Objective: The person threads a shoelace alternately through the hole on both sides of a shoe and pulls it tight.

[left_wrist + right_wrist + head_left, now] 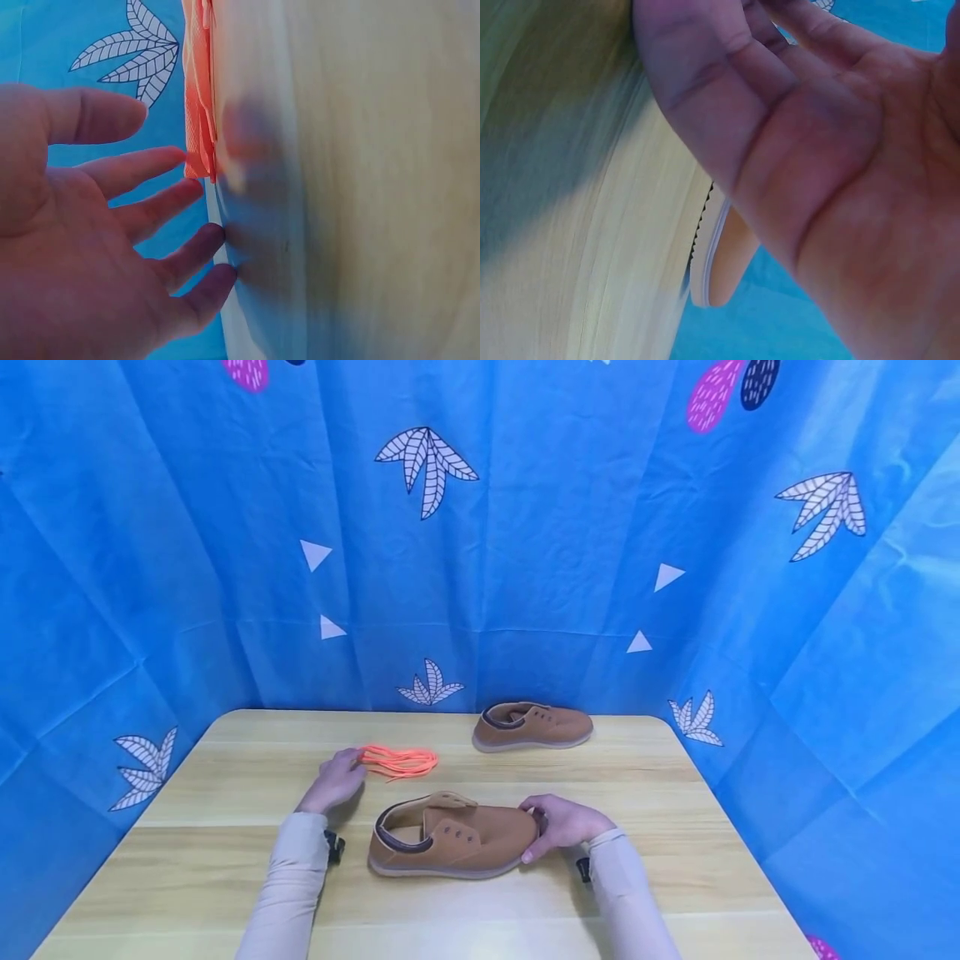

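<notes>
A brown lace-up shoe (465,843) without a lace rests on the table, toe to the right, with its tongue raised. My right hand (564,822) grips its toe, thumb on the near side and fingers beyond; in the right wrist view the palm (810,172) and bent fingers hide the grasp. An orange shoelace (399,762) lies in a looped bundle behind the shoe. At the bundle's left end is my left hand (341,779). In the left wrist view its fingers are spread and extended, the index fingertip at the lace (198,97); whether they touch is unclear.
A second brown shoe (534,727) stands at the table's back edge, right of centre, toe to the right. The light wooden table (187,868) is enclosed at the back and sides by a blue patterned curtain (480,568).
</notes>
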`<state>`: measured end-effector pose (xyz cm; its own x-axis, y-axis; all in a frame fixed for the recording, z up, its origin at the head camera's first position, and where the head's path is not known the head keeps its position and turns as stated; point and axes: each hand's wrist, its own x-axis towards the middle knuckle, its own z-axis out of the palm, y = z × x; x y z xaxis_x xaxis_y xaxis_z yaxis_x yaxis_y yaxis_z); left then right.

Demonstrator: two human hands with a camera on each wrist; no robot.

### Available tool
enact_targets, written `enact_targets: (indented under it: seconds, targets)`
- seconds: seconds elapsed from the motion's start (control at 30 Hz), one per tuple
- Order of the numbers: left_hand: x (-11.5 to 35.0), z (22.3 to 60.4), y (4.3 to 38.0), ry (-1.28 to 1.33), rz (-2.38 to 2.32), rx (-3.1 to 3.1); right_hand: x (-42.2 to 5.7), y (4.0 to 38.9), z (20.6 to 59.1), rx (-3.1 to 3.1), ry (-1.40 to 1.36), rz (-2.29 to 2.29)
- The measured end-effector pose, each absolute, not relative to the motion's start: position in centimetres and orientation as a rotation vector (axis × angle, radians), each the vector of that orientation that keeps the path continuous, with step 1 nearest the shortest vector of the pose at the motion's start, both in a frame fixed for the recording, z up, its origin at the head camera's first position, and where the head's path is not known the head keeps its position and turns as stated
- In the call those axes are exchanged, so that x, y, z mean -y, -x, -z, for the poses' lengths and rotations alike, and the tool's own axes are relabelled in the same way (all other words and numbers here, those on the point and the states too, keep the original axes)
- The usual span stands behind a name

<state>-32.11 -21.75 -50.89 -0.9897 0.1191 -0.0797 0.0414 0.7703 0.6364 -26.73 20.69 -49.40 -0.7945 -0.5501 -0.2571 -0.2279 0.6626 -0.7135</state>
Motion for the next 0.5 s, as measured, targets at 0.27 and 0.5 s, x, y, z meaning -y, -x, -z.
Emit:
enact_targets:
  seconds: [0.27,0.5]
  targets:
    - [21.8,50.6,32.3,-0.097,-1.138,-2.79,-20.7,26.6,49.2,-2.425,0.602,0.934]
    - [21.5,48.9,32.0,-0.031,-1.536,-2.689,-20.6,26.8,49.1,-2.406,0.622,0.957]
